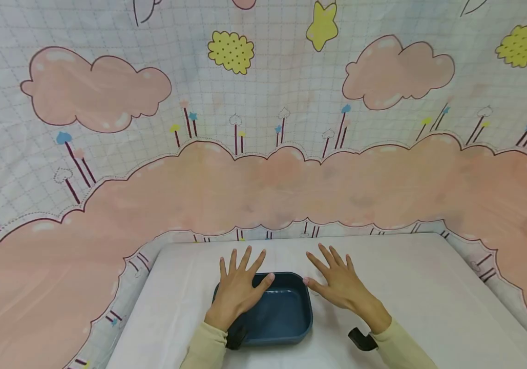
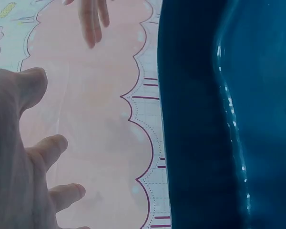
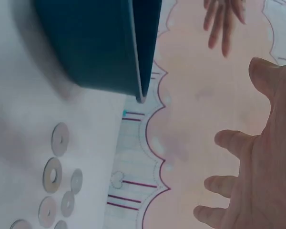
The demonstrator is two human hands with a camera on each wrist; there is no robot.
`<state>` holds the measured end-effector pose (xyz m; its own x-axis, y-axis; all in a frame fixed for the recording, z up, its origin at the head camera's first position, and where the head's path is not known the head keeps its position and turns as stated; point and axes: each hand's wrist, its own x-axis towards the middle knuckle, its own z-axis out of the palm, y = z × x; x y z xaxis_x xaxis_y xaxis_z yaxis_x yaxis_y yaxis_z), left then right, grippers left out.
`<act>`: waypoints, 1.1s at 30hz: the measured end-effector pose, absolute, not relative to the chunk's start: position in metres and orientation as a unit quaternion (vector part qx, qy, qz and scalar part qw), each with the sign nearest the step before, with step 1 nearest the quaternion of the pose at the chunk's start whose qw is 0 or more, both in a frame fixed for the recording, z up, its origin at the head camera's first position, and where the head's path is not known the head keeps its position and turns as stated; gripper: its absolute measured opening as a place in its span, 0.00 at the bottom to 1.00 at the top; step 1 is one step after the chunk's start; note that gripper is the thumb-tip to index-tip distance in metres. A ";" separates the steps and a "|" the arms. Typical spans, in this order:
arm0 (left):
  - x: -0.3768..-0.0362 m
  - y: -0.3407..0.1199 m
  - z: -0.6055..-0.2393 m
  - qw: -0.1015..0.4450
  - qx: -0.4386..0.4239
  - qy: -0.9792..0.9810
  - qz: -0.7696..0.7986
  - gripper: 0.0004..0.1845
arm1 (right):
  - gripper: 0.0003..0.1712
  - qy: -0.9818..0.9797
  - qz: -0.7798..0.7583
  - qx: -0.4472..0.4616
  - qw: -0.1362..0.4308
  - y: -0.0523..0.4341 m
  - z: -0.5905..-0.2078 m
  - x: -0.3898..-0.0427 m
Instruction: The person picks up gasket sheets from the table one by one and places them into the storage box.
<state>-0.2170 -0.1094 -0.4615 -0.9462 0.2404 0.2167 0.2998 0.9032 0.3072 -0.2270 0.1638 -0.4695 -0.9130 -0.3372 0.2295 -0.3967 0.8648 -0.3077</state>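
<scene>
**Both hands spread flat around the blue tray**

Looking down from the head view, I see my left hand (image 1: pixel 237 289) and my right hand (image 1: pixel 343 287) held out with the fingers straight and spread apart, gripping nothing. Between them sits a dark blue tray (image 1: pixel 286 318), a shallow rectangular one with rounded corners, resting on the white counter (image 1: pixel 429 307) close to its near edge and roughly midway between its left and right edges.

My left hand lies over the tray's left rim, the thumb reaching across the far left corner of the basin. My right hand is just beside the tray's right wall, the thumb tip close to the far right corner; I cannot tell whether it touches.

From the right wrist view I see a small cluster of flat metal washers (image 3: pixel 57 179) lying on the counter, apart from the tray's outer wall. The left wrist view shows the tray's glossy inside, which holds nothing that I can make out.

Behind the counter's far edge hangs a cloth backdrop (image 1: pixel 263 179) printed with pink clouds, yellow stars and a pale grid.
</scene>
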 end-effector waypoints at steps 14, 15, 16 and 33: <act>-0.208 -0.137 -0.467 0.081 -0.098 -0.971 -0.201 0.38 | 0.38 -0.957 0.208 0.165 0.115 0.191 -0.486 -0.229; -0.207 -0.139 -0.467 0.081 -0.094 -0.971 -0.205 0.38 | 0.38 -0.956 0.211 0.164 0.118 0.194 -0.488 -0.229; -0.207 -0.142 -0.467 0.080 -0.090 -0.971 -0.208 0.38 | 0.38 -0.955 0.215 0.163 0.120 0.196 -0.488 -0.229; -0.197 -0.174 -0.470 0.055 -0.043 -0.958 -0.278 0.38 | 0.36 -0.936 0.311 0.129 0.106 0.229 -0.503 -0.237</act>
